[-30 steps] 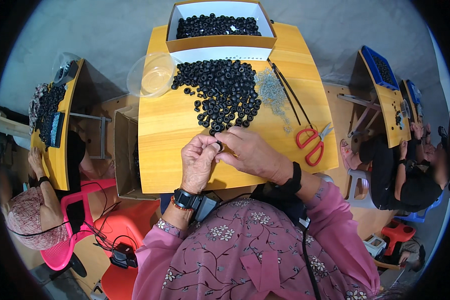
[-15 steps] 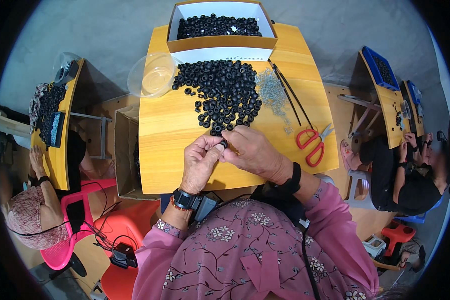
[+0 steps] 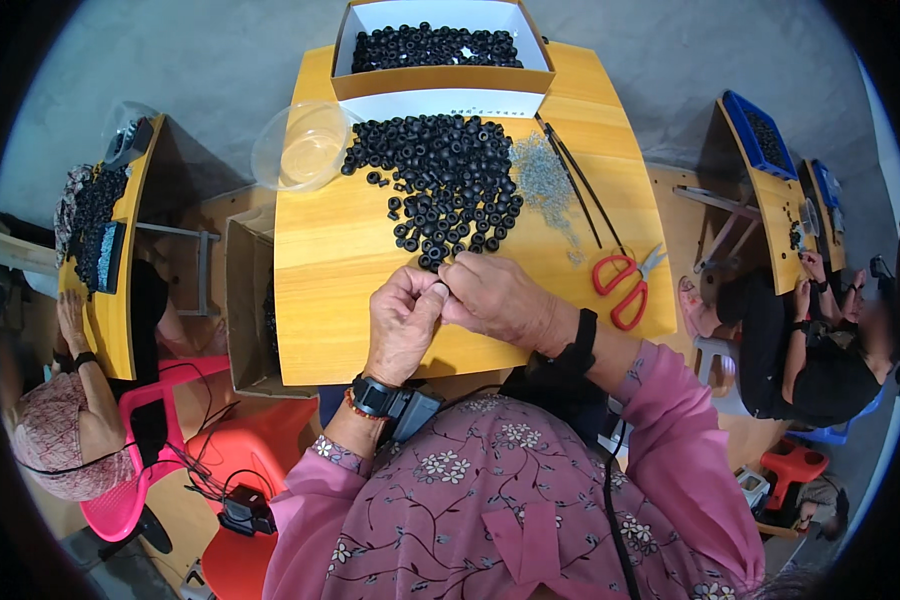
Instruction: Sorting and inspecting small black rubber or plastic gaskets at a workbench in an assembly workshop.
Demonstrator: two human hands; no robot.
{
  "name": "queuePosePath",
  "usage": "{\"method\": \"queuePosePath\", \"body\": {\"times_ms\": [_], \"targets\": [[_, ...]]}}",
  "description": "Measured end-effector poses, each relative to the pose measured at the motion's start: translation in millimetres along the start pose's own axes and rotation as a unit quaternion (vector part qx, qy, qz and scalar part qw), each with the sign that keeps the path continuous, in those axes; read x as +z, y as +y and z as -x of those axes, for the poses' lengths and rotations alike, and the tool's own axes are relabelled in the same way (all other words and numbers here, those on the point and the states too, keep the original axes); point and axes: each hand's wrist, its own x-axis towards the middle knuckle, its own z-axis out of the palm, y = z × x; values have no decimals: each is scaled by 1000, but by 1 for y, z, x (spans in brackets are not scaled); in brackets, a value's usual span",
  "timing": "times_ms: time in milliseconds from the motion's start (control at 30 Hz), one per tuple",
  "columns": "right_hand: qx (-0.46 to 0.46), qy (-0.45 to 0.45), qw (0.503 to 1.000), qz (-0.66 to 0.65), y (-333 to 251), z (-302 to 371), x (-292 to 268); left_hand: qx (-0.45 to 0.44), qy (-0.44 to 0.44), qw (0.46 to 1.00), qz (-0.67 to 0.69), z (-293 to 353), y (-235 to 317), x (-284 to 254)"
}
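Observation:
My left hand [image 3: 402, 318] and my right hand [image 3: 500, 303] meet at the table's near side, fingertips pinched together. A small black round part showed in my left fingers a moment ago; the fingers now cover nearly all of it. What my right fingers pinch is hidden. Just beyond my fingertips spreads a heap of small black round parts [image 3: 450, 180], some with holes showing. Right of the heap lies a pile of tiny clear or silvery pieces [image 3: 543, 172]. Red-handled scissors [image 3: 625, 285] rest right of my right hand, blades partly apart.
An open box [image 3: 445, 84] of black parts stands at the far edge of the wooden table [image 3: 320, 290]. A clear plastic tub [image 3: 308, 150] sits far left, two thin black rods [image 3: 578, 185] far right. Other people work at side tables. A cardboard carton [image 3: 253, 330] stands left.
The black part between my fingers has gone almost out of sight behind them. My hands stay together in nearly the same place, with the right wrist slightly turned.

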Motion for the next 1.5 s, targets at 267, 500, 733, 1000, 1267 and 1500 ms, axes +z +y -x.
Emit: {"method": "queuePosePath", "body": {"times_ms": [267,500,733,1000,1267,1500], "targets": [[64,50,996,-38,-7,6,7,-5,-18,1000,5,1,5,0],[150,35,985,-70,7,28,-11,114,80,976,167,18,10,-12],[113,54,992,16,10,-5,-9,247,349,897,117,21,18,-111],[106,-36,992,54,10,-28,1,159,495,849,100,27,16,-164],[205,79,930,-293,14,-8,-13,182,530,823,-98,11,13,-152],[374,39,770,-515,-7,13,-27,231,267,928,-116,10,39,-62]]}}
